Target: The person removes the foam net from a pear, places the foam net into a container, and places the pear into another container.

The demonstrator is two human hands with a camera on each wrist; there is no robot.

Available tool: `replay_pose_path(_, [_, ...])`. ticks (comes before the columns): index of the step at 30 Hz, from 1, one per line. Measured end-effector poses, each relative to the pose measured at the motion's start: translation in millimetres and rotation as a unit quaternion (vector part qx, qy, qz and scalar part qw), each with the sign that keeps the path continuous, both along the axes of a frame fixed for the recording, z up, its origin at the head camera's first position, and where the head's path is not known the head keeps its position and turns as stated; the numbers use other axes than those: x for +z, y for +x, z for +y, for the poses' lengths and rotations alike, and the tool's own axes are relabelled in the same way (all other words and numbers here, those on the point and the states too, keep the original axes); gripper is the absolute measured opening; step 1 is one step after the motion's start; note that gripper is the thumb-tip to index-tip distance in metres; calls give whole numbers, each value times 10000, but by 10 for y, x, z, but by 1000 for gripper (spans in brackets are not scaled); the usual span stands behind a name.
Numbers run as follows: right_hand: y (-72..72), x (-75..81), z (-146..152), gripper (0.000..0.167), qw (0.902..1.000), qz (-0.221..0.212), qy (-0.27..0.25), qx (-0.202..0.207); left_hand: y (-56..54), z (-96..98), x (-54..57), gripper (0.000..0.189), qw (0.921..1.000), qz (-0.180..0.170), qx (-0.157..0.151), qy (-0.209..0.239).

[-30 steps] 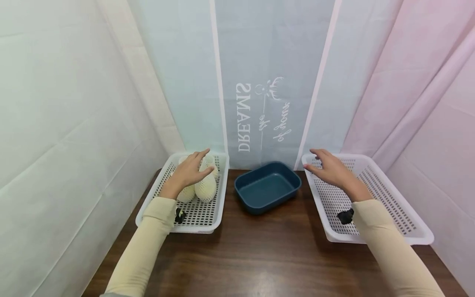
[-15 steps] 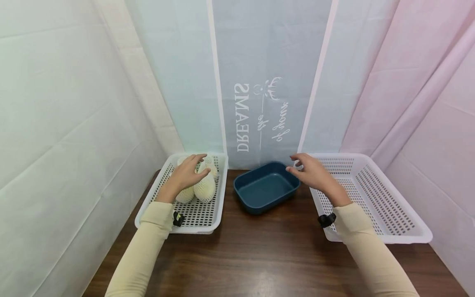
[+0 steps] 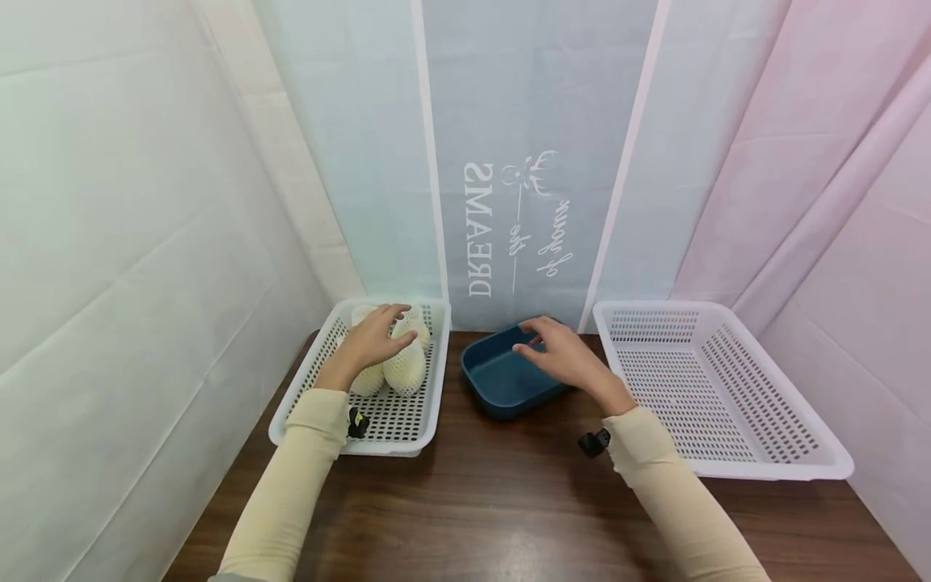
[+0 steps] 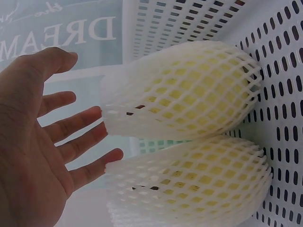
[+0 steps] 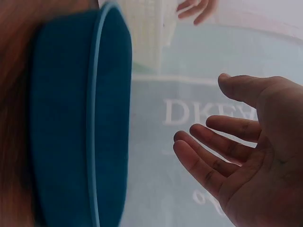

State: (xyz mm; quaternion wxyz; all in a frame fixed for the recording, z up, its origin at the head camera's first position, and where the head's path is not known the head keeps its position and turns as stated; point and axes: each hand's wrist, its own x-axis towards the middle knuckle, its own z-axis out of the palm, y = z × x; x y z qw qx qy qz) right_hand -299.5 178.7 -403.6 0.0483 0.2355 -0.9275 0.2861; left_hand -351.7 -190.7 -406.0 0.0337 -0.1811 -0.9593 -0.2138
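Observation:
My left hand (image 3: 371,341) is held over the left white basket (image 3: 398,440), fingers spread and nothing gripped. Several pale yellow fruits in white foam net sleeves lie in that basket. Up close in the left wrist view, two netted fruits (image 4: 203,90) lie side by side, their sleeve ends right by my fingertips; whether they touch I cannot tell. Over the dark teal rectangular dish (image 3: 502,384) is my right hand (image 3: 566,356), its fingers loosely bent and holding nothing. The right wrist view has the hand (image 5: 255,146) apart from the dish wall (image 5: 66,118).
At the right stands a larger white perforated basket (image 3: 676,396) with nothing in it. A dark brown wooden table (image 3: 465,501) carries everything. Behind hangs a grey-blue curtain (image 3: 538,97) with lettering. Black devices (image 3: 594,442) sit at the wrists.
My right hand has moved left, from over the right basket to above the teal dish. The left hand has stayed over the fruits, almost unmoved.

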Motion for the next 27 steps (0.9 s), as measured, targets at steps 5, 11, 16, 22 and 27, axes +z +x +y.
replay_pose_path(5, [5,-57,-197,51,9998,-119,-60,156,-24,3,-41,60,9997,-192,-60,-119])
replay_pose_path(11, [-21,-127,-396,52,9987,-383,-177,268,-36,3,-86,58,9985,-507,-88,-210])
replay_pose_path(16, [-53,-158,-563,49,9976,-537,-367,224,-46,6,-120,60,9975,-639,-75,-296])
replay_pose_path(22, [-82,-227,-764,44,9957,-687,-613,80,-64,21,-152,66,9962,-782,-38,-388])
replay_pose_path(27, [-68,-300,-903,41,9936,-819,-782,62,-75,51,-190,75,9946,-961,-41,-397])
